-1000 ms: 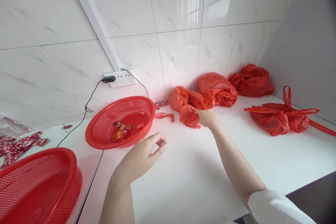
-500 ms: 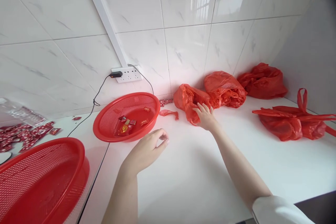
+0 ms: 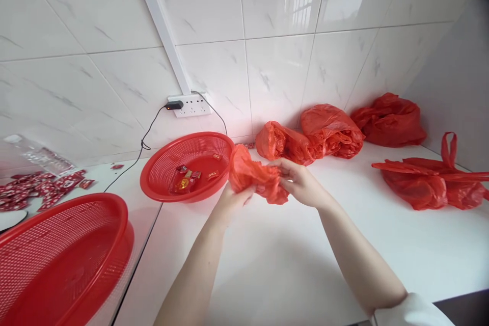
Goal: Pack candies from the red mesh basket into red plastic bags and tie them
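A crumpled red plastic bag (image 3: 255, 173) is held up between both hands over the white counter (image 3: 282, 249). My left hand (image 3: 234, 201) grips its left side, thumb in front and the other fingers hidden behind the film. On the right edge, my right hand (image 3: 300, 181) pinches the bag between thumb and fingers. Just left of the bag stands a red mesh basket (image 3: 153, 191) with several small wrapped sweets (image 3: 187, 181) on its bottom. Behind my hands, more bunched red plastic bags (image 3: 328, 130) lie against the wall.
A larger red basket (image 3: 124, 219) stands at the front left. Behind it lie a pile of red-and-white packets (image 3: 42, 193) and a clear plastic bottle (image 3: 40, 155). A black cable (image 3: 143, 135) runs from a power strip (image 3: 194, 107). Another red bag (image 3: 424, 183) with loop handles lies at right.
My right hand has brought a red bag from the bunch by the wall back toward the middle. My left hand, empty before, has moved up and taken hold of its left side.
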Motion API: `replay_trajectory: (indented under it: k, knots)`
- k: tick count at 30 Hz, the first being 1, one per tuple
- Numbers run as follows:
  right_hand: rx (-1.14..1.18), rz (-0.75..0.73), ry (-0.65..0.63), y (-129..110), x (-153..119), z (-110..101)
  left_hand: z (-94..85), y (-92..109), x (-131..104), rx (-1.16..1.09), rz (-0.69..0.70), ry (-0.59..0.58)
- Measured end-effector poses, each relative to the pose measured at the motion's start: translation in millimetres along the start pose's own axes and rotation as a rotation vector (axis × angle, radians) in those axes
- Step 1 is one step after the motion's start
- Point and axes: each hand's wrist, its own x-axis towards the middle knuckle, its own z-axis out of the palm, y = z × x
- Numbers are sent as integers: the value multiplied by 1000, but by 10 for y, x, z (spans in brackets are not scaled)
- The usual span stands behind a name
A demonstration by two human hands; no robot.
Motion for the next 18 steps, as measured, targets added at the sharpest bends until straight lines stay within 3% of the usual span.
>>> replay_trajectory:
  k: [3, 7, 10, 12, 14, 16, 18]
  knots:
    - [108, 82, 109, 91, 7, -108, -153, -24, 13, 7, -55, 153]
    - [-161, 217, 303, 271, 1, -405, -428, -14, -19, 152, -60, 162]
    - [-419, 228, 417, 181, -63, -487, -488, -9, -45, 240, -48, 157]
    - [-441, 125, 463, 16, -119, -378, -424, 4, -64, 268, -59, 138]
    - [-353, 24, 324, -134, -152, -146, -302, 40, -90, 259, -85, 82]
    - [-268, 19, 32, -172, -135, 145, -172, 95, -125, 202, -111, 8]
    - [-254, 59, -243, -59, -75, 402, -104, 153, -165, 151, -123, -77]
